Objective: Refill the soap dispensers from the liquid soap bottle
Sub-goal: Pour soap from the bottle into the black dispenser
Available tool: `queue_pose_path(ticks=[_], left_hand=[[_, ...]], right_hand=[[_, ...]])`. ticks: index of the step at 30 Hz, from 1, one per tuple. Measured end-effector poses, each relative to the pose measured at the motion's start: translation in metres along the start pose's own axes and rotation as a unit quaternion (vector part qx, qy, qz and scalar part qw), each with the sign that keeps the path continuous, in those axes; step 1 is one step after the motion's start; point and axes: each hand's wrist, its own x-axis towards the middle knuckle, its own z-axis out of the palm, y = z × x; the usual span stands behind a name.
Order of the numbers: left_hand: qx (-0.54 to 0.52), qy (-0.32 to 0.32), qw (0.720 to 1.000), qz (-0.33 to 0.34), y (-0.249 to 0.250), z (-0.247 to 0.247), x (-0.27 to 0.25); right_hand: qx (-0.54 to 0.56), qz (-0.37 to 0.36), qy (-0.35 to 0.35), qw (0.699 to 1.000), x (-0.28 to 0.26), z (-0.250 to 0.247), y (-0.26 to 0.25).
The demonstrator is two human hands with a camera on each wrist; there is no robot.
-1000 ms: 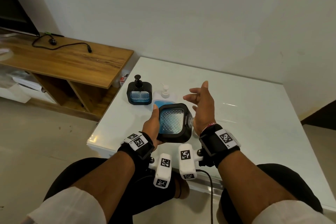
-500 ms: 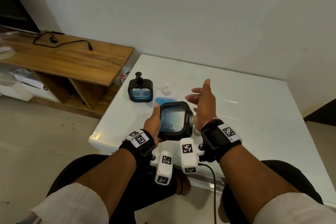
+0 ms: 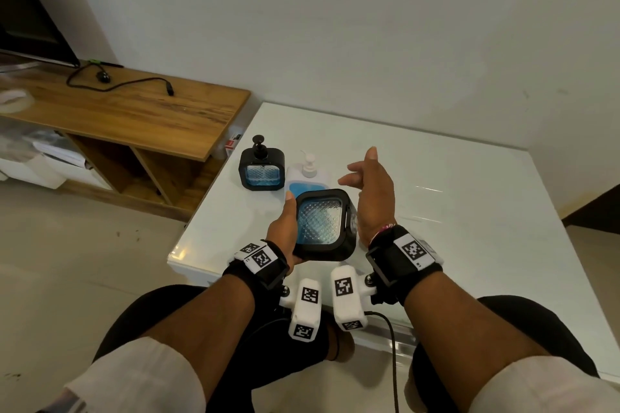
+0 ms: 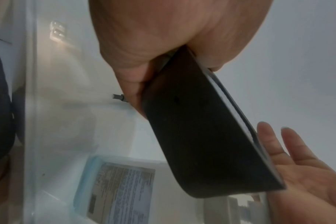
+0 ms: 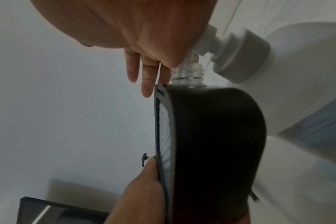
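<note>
The left hand point(image 3: 283, 231) still grips the dispenser point(image 3: 322, 225), fingers curled round it. The right hand point(image 3: 372, 191) stays beside it, fingers spread. White bench point(image 3: 469, 211), pale wall.

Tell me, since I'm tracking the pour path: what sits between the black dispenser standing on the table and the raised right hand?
In the head view, the white liquid soap bottle stands between the standing black dispenser and the right hand.

Left hand point(image 3: 283, 231) grips, right hand point(image 3: 372, 191) hovers with fingers point(image 3: 350, 178) loose
</note>
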Motion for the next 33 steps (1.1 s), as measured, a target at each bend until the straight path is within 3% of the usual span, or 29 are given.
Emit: queue_pose_path(ticks=[33], left_hand=[[0.000, -0.007, 1.000, -0.002, -0.0011, 0.0002, -0.0028]], right_hand=[[0.057, 0.014, 0.010, 0.998, 0.0009, -0.0038, -0.0049]])
